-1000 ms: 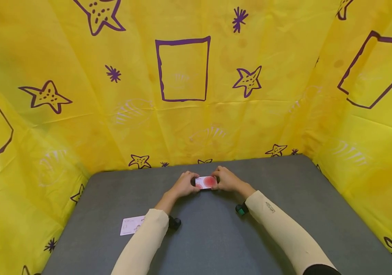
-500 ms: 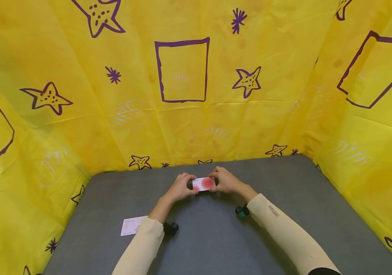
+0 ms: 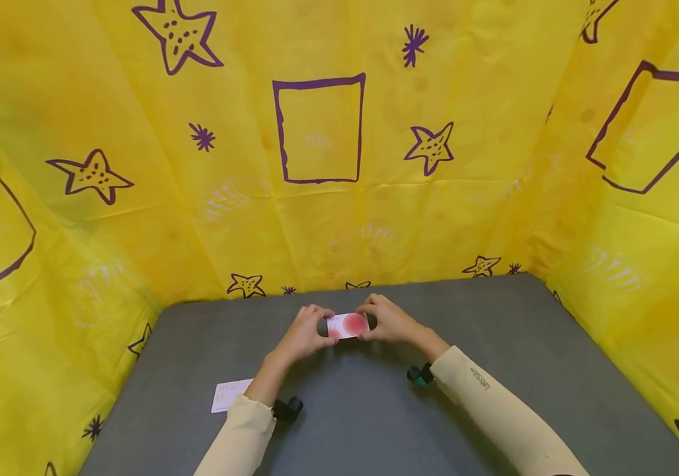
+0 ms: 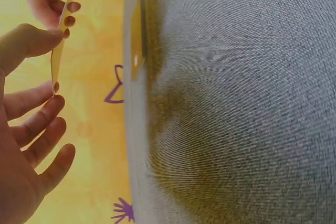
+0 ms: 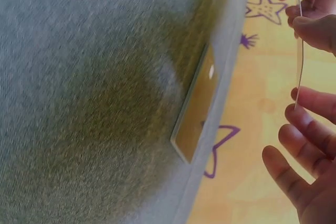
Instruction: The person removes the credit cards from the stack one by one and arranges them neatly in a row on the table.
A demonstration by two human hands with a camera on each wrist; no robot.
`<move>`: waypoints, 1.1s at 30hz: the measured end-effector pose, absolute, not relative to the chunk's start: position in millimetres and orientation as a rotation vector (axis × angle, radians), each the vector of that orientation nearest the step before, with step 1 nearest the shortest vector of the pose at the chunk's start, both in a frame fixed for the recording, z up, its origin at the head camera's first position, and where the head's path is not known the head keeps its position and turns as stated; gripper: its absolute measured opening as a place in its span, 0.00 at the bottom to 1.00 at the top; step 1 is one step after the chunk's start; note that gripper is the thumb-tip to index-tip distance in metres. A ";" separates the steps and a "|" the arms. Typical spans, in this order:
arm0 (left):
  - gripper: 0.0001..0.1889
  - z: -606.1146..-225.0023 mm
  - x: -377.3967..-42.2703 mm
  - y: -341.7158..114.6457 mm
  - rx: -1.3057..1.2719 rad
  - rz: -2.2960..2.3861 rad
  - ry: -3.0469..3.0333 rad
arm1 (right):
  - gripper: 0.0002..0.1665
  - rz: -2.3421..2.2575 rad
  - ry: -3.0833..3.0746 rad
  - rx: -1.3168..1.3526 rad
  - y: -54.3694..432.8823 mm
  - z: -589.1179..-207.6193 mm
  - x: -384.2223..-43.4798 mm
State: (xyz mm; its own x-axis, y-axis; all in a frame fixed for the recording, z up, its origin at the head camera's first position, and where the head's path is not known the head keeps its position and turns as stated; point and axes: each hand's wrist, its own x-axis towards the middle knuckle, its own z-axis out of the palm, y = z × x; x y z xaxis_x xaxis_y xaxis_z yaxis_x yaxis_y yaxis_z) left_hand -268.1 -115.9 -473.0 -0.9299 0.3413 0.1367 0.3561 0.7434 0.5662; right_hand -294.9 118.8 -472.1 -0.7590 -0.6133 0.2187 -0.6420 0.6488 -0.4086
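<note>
Pinching a thin white rectangular card with red circles (image 3: 348,325) above the grey fabric-textured tabletop (image 3: 363,410), left hand (image 3: 306,334) and right hand (image 3: 391,320) both clamped on its ends; squeezing inward could probably pop it loose.

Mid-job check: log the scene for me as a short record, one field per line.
Held: white card with red circles, raised clear of the table
Left grip: pinches its left end
Right grip: pinches its right end
Below: flat glossy slab, lying on the table, apart from the card
Also on table: pale printed card, partly hidden by the left forearm
Behind: yellow printed backdrop
Unclear: what the slab is
</note>
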 end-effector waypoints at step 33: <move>0.24 -466.7 -239.1 -150.5 -0.540 -0.988 -2.907 | 0.28 0.753 -2.767 1.146 92.2 -468.4 -268.4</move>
